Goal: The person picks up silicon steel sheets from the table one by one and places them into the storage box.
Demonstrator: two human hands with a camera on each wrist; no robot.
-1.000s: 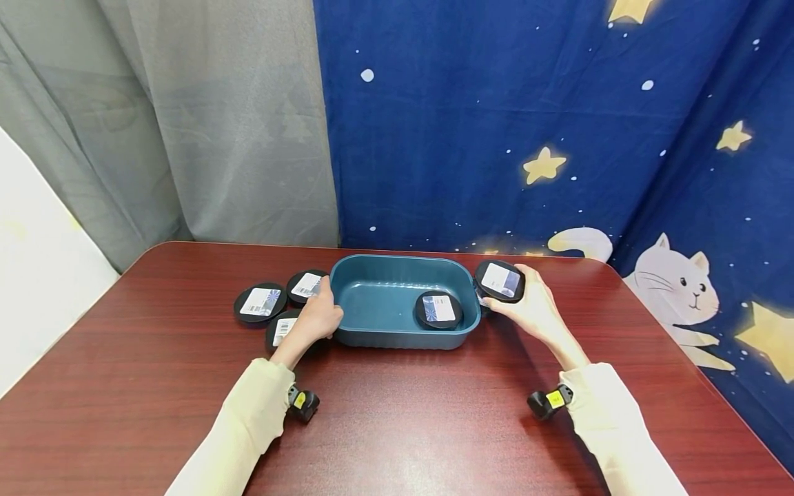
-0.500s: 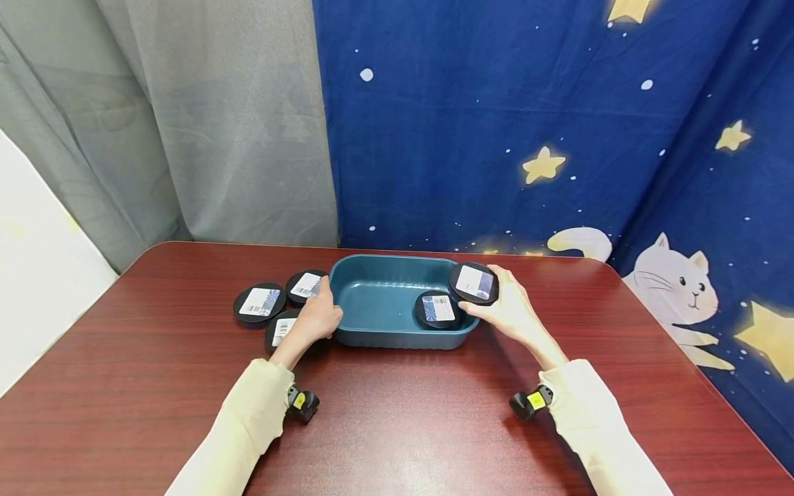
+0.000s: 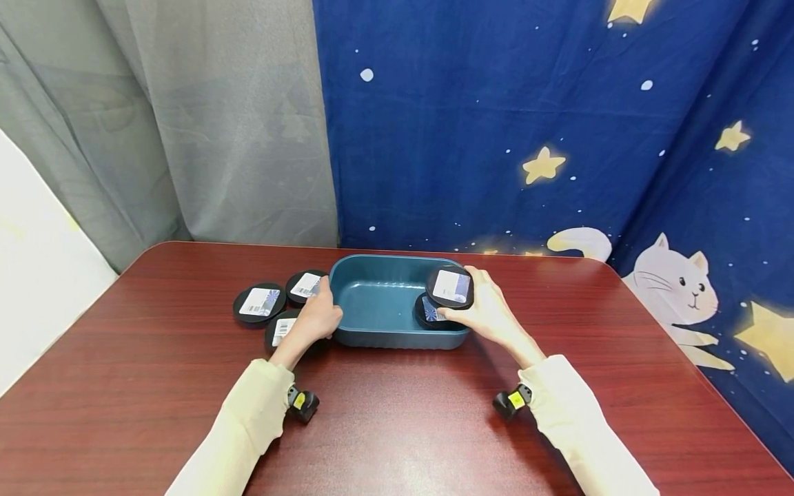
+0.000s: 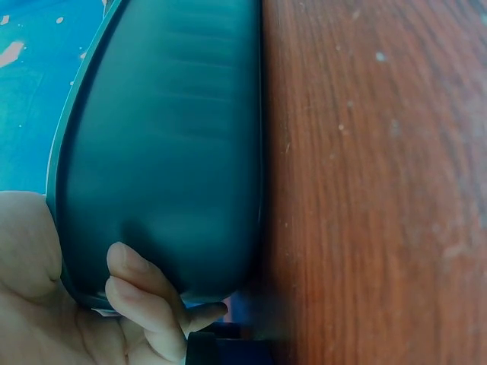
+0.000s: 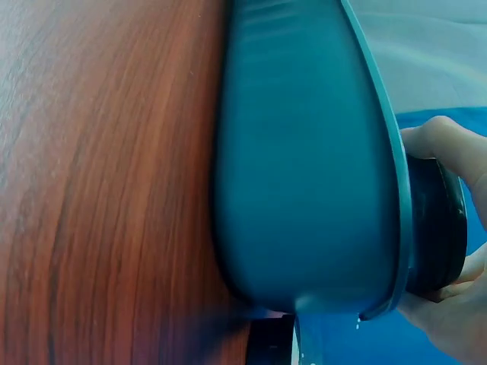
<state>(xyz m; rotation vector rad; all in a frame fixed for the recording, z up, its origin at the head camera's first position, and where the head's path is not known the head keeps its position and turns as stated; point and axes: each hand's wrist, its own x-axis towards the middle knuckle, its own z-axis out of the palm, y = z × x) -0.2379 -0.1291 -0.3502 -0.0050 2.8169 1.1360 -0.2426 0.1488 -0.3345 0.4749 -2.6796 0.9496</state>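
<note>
A teal oblong tub (image 3: 384,339) stands on the table. My left hand (image 3: 319,315) grips its left end; in the left wrist view the thumb is at the rim and curled fingers (image 4: 144,304) lie against the outer wall. My right hand (image 3: 486,310) holds a round flat black container (image 3: 451,286) with a white-and-blue label, by its edge, over the tub's right end. Beneath it, a like black container (image 3: 426,313) lies inside the tub, partly covered. In the right wrist view the held container (image 5: 435,224) shows above the tub's rim.
Left of the tub lie more labelled black containers: one farthest left (image 3: 259,304), one behind (image 3: 304,284) and one in front (image 3: 282,331), partly hidden by my left hand. The dark red table (image 3: 397,413) ends at the curtains (image 3: 434,138).
My right hand has carried its black container leftward from beside the tub's right end to over the tub, above the container inside. My left hand has stayed at the tub's left end.
</note>
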